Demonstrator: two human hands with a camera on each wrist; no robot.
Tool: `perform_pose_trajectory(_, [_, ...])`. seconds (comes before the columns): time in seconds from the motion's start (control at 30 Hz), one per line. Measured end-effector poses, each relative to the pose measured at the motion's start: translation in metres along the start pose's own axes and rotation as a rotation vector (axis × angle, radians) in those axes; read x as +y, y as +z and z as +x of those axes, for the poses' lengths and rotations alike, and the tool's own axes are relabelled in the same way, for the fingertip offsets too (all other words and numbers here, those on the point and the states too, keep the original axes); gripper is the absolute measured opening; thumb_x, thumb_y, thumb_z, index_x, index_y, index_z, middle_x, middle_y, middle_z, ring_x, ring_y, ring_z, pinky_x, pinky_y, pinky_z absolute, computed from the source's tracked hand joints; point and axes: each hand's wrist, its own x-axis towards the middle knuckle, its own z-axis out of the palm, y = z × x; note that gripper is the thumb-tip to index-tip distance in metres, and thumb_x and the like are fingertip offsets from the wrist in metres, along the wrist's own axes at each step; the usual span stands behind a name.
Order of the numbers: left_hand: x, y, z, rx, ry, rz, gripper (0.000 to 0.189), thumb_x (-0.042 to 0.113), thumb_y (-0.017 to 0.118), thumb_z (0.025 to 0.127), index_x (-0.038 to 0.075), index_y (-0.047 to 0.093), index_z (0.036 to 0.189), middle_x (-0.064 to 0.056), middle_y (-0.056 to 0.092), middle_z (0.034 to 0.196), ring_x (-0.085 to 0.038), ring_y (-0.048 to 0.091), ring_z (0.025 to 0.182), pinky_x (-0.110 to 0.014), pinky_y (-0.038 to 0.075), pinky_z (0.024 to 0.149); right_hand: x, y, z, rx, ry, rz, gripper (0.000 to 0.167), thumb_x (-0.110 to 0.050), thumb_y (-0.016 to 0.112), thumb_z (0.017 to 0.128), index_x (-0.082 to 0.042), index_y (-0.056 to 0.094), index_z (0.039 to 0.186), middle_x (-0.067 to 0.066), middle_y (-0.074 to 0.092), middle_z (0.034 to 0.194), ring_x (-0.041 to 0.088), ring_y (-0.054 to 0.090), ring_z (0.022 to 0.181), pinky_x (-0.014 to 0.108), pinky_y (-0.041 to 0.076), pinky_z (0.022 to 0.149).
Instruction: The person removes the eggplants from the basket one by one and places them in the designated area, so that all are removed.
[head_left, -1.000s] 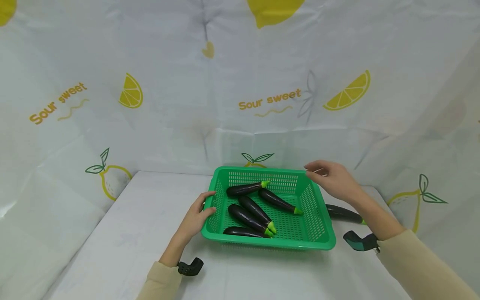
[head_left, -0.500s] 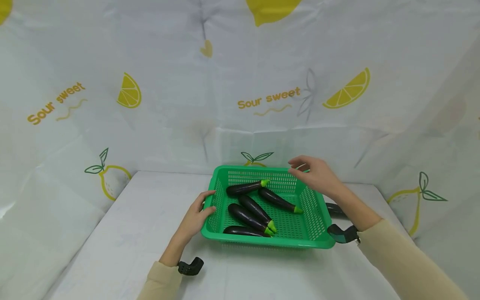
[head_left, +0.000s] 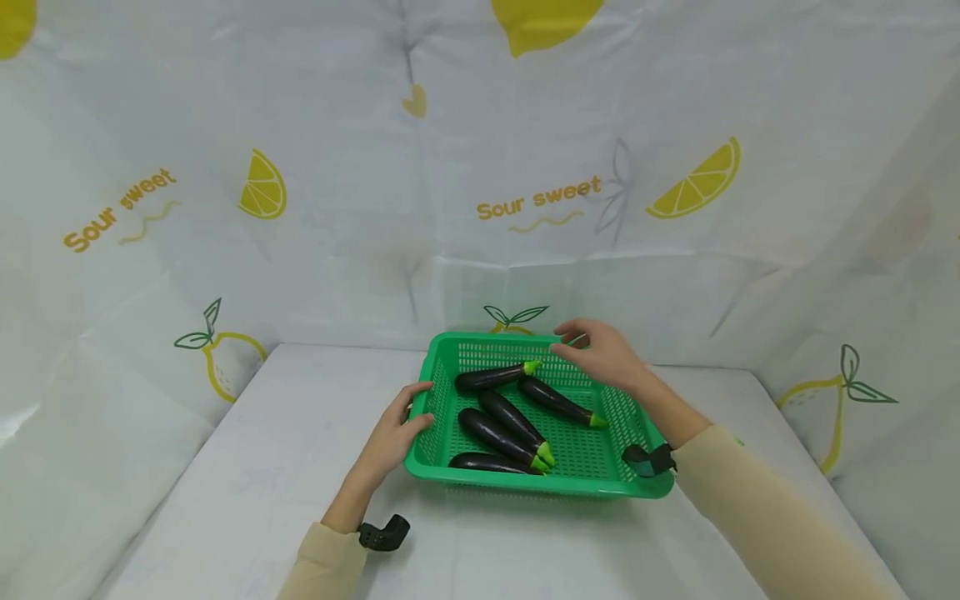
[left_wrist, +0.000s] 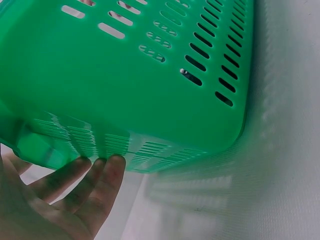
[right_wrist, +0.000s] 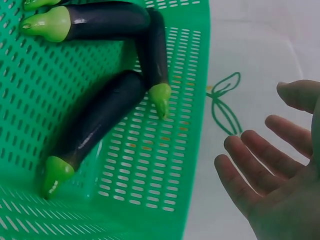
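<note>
A green perforated plastic basket (head_left: 600,488) holds several dark eggplants (head_left: 495,435) with bright green stem ends. My left hand (head_left: 387,439) grips the basket's left rim, index finger and thumb over the edge. In the left wrist view its other fingers (left_wrist: 102,192) lie against the outside of the wall. Above the back right part of the basket hovers my right hand (head_left: 600,354), fingers loosely bent and nothing in them. The right wrist view shows those fingers spread beside the rim, apart from the eggplant (right_wrist: 102,115) inside.
Right of the basket lies another eggplant, almost wholly hidden by my right sleeve (head_left: 750,508); just a green tip (head_left: 740,442) shows. The white table (head_left: 300,425) ends at a lemon-printed curtain (head_left: 337,283) behind and at both sides.
My right hand has moved left along the basket's back rim, from its right corner inward. The right arm now covers the outside eggplant. My left hand and the basket stay put.
</note>
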Motion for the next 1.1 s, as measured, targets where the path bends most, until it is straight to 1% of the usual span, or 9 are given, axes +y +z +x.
perform_pose_trajectory(0.13, [0.002,0.0,-0.001,0.002,-0.003,-0.011,0.051,0.015,0.061,0.1,0.016,0.048,0.15,-0.019,0.042,0.156,-0.042,0.044,0.139,-0.061,0.042,0.103,0.005,0.009,0.005,-0.016,0.012,0.016,0.045,-0.032,0.064,0.101,-0.001,0.062,0.133,0.019,0.066,0.121,0.038,0.065,0.109,0.051,0.052,0.086])
perform_pose_trajectory(0.3, [0.001,0.0,-0.001,0.001,-0.003,-0.024,0.051,0.015,0.061,0.1,0.016,0.048,0.15,-0.018,0.042,0.155,-0.041,0.045,0.138,-0.061,0.043,0.102,0.014,0.021,0.012,-0.035,0.027,0.046,0.045,-0.03,0.064,0.101,0.0,0.06,0.135,0.023,0.063,0.125,0.041,0.062,0.113,0.053,0.052,0.088])
perform_pose_trajectory(0.4, [0.002,0.0,-0.001,0.003,-0.004,-0.027,0.051,0.014,0.061,0.1,0.016,0.048,0.15,-0.019,0.043,0.155,-0.041,0.046,0.138,-0.06,0.043,0.102,0.021,0.029,0.017,-0.054,0.013,0.046,0.045,-0.028,0.064,0.101,0.003,0.059,0.134,0.026,0.062,0.126,0.042,0.061,0.113,0.053,0.052,0.089])
perform_pose_trajectory(0.57, [0.003,0.0,-0.002,0.008,-0.001,-0.014,0.051,0.016,0.061,0.1,0.016,0.048,0.15,-0.019,0.042,0.155,-0.042,0.045,0.138,-0.06,0.044,0.101,0.028,0.041,0.02,-0.094,0.001,0.022,0.046,-0.026,0.063,0.101,0.006,0.06,0.133,0.026,0.063,0.125,0.042,0.061,0.113,0.053,0.051,0.091])
perform_pose_trajectory(0.73, [0.002,-0.001,-0.002,-0.004,0.0,-0.031,0.052,0.017,0.061,0.101,0.017,0.047,0.151,-0.019,0.041,0.156,-0.042,0.045,0.138,-0.06,0.043,0.102,0.031,0.048,0.017,-0.142,-0.001,-0.014,0.048,-0.03,0.063,0.1,0.006,0.06,0.131,0.026,0.064,0.121,0.04,0.062,0.108,0.053,0.052,0.086])
perform_pose_trajectory(0.87, [0.001,-0.001,-0.002,-0.001,0.0,-0.032,0.052,0.018,0.061,0.101,0.017,0.048,0.151,-0.018,0.041,0.156,-0.041,0.046,0.138,-0.06,0.044,0.101,0.032,0.052,0.017,-0.183,0.022,-0.021,0.048,-0.032,0.063,0.099,0.004,0.061,0.131,0.026,0.063,0.121,0.039,0.062,0.107,0.053,0.052,0.084])
perform_pose_trajectory(0.97, [0.001,-0.001,-0.001,0.006,0.003,-0.028,0.052,0.017,0.061,0.101,0.016,0.048,0.151,-0.019,0.042,0.156,-0.041,0.048,0.136,-0.059,0.045,0.099,0.033,0.054,0.018,-0.221,0.038,-0.031,0.047,-0.032,0.065,0.099,0.003,0.061,0.131,0.025,0.063,0.121,0.038,0.062,0.107,0.053,0.052,0.085])
perform_pose_trajectory(1.1, [0.001,0.0,-0.001,0.01,0.002,-0.037,0.052,0.014,0.061,0.1,0.014,0.047,0.151,-0.019,0.041,0.156,-0.042,0.047,0.136,-0.06,0.045,0.1,0.038,0.058,0.019,-0.251,0.05,-0.061,0.047,-0.032,0.066,0.099,0.002,0.061,0.131,0.022,0.064,0.12,0.037,0.062,0.107,0.052,0.052,0.086])
